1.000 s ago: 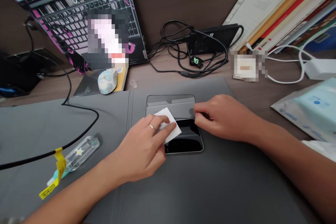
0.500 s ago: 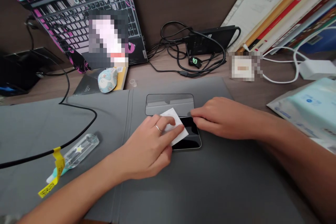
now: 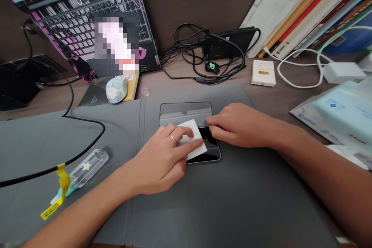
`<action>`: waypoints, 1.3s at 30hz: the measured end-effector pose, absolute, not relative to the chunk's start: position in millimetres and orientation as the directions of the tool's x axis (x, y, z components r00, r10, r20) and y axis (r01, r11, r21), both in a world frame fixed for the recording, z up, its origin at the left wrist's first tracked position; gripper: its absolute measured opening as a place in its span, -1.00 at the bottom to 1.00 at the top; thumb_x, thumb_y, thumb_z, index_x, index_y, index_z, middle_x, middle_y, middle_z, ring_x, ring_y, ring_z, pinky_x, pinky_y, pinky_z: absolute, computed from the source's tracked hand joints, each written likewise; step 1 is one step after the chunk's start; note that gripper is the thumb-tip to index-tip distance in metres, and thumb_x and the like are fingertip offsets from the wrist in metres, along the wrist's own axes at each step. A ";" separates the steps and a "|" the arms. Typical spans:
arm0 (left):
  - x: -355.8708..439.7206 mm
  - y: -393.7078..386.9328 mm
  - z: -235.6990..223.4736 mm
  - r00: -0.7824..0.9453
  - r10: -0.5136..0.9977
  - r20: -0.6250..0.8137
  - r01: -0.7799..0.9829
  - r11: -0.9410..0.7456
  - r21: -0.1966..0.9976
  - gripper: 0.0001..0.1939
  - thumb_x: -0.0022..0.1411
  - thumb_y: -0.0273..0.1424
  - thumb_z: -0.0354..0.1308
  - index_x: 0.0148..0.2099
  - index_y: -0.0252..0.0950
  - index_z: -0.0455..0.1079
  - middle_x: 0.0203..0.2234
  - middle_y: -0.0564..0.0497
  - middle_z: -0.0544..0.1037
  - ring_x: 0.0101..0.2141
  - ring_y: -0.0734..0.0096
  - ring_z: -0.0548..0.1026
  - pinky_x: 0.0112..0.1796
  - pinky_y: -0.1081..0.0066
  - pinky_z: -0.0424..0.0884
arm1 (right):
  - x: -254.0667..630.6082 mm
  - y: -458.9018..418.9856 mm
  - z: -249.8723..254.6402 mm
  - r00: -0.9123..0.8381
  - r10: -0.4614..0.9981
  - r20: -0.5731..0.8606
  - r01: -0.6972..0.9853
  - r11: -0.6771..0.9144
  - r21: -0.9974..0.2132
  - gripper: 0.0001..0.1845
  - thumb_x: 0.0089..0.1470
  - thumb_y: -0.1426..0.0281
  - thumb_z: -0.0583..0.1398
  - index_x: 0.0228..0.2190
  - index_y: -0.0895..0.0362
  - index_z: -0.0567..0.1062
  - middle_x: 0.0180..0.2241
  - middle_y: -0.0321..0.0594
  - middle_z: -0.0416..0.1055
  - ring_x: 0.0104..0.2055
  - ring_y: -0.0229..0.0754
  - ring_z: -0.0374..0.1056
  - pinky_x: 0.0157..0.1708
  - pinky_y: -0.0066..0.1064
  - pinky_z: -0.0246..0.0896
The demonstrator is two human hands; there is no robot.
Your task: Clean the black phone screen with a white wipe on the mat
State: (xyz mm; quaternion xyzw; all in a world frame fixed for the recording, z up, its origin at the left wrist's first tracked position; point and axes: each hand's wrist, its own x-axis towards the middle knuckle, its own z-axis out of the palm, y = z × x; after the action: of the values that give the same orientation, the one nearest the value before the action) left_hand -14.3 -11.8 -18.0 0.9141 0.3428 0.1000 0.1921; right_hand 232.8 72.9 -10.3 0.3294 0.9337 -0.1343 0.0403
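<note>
My left hand [image 3: 164, 159] presses a square white wipe [image 3: 198, 148] flat onto the black screen of a smartphone [image 3: 214, 149], its fingers partly bent over the wipe. The phone lies face up on a grey desk mat [image 3: 232, 201], its left end hidden by that hand. Directly behind the phone lies a clear panel with a thin black border, like a glass screen protector [image 3: 186, 111]. At the phone's far right corner, my right hand [image 3: 236, 126] is closed, thumb and forefinger gripping the edge; the forefinger tip also meets the panel's corner.
A clear spray bottle [image 3: 88, 168] lies on the mat at left, beside a black cable [image 3: 95, 135] with a yellow tag. Behind stand a laptop [image 3: 148, 52], a mouse [image 3: 116, 90] and tangled cables [image 3: 200, 79]. At right are a small box [image 3: 263, 73], a wipes pack [image 3: 334, 112] and books [image 3: 308, 11].
My left hand slid the wipe rightward over the phone's screen, then stayed near the middle. My right hand keeps to the phone's corner. The whole view has shifted slightly.
</note>
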 end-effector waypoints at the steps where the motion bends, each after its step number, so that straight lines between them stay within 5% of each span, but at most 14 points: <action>1: -14.3 -11.9 -18.1 0.746 0.664 0.048 0.589 -0.692 0.417 -0.44 0.33 -0.53 -0.08 0.34 -0.28 0.29 0.13 -0.16 0.33 -0.04 0.13 0.28 -0.05 0.10 0.22 | 232.9 72.9 -10.3 -0.781 0.602 -0.165 0.624 0.747 -0.229 -0.70 0.20 0.29 -0.02 -0.53 0.08 0.29 -0.60 -0.29 0.28 -0.55 -0.24 0.00 -0.43 -0.30 -0.29; 32: -8.1 -18.2 -17.9 0.751 0.660 0.029 0.610 -0.710 0.353 -0.38 0.28 -0.52 -0.04 0.38 -0.34 0.24 0.16 -0.22 0.34 -0.06 0.07 0.30 -0.07 0.03 0.29 | 233.7 74.4 -10.4 -0.787 0.601 -0.139 0.614 0.738 -0.281 -0.68 0.22 0.29 -0.01 -0.53 0.08 0.32 -0.59 -0.28 0.31 -0.54 -0.22 0.05 -0.43 -0.31 -0.25; 39: -15.0 -19.5 -23.7 0.647 0.722 0.242 0.642 -0.689 0.337 -0.55 0.34 -0.51 -0.07 0.15 -0.38 0.50 -0.09 -0.19 0.50 -0.25 0.21 0.38 -0.26 0.15 0.36 | 233.9 74.7 -8.1 -0.791 0.593 -0.153 0.611 0.749 -0.256 -0.68 0.22 0.30 0.00 -0.53 0.08 0.36 -0.58 -0.27 0.34 -0.52 -0.21 0.11 -0.43 -0.31 -0.24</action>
State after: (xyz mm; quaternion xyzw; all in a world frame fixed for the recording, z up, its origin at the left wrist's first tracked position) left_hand -15.0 -19.5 -23.7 0.9008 0.3788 0.1811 0.1107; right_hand 233.9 74.7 -8.1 0.3220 0.9346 -0.1477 0.0310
